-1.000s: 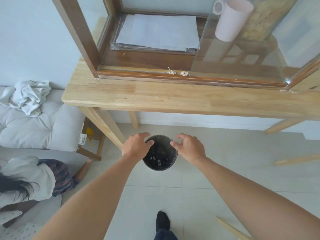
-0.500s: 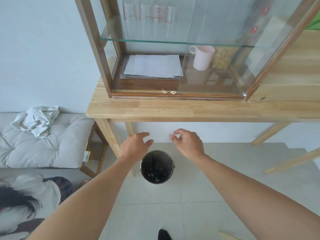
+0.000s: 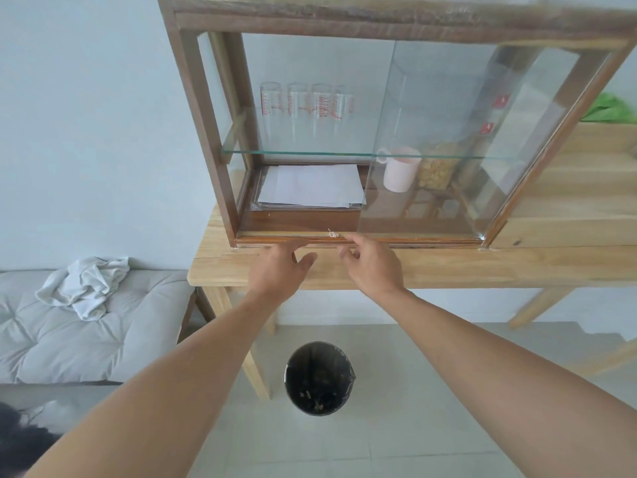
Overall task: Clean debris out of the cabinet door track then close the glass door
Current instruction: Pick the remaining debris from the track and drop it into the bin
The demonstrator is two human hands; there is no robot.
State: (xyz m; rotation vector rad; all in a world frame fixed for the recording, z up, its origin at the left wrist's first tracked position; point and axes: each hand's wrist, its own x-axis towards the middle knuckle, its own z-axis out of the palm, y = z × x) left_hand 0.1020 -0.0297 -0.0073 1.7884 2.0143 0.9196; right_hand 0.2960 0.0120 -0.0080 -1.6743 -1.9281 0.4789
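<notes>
Far left: grey cushion (image 3: 69,326) with a crumpled white cloth (image 3: 86,284) on it, well apart from the work area. Pale wooden table (image 3: 448,270) carries the wood-framed cabinet (image 3: 203,132); the cabinet's front edge sits just back from the table's front edge, leaving a bare strip of tabletop.

Left hand (image 3: 279,270) is over that strip, fingers loosely spread, holding nothing, fingertips at the door track (image 3: 275,239). The left half of the cabinet front is open; a stack of papers (image 3: 310,184) lies inside.

Debris (image 3: 332,233), a small pale tangle, sits in the track just left of the glass door's edge. Right hand (image 3: 372,267) is just beside it, thumb and forefinger parted; whether they touch it cannot be told.

Glass door (image 3: 431,139) covers the right half; pink mug (image 3: 400,174) behind it.

Below, between the forearms: dark bin (image 3: 319,377) on open tiled floor.
</notes>
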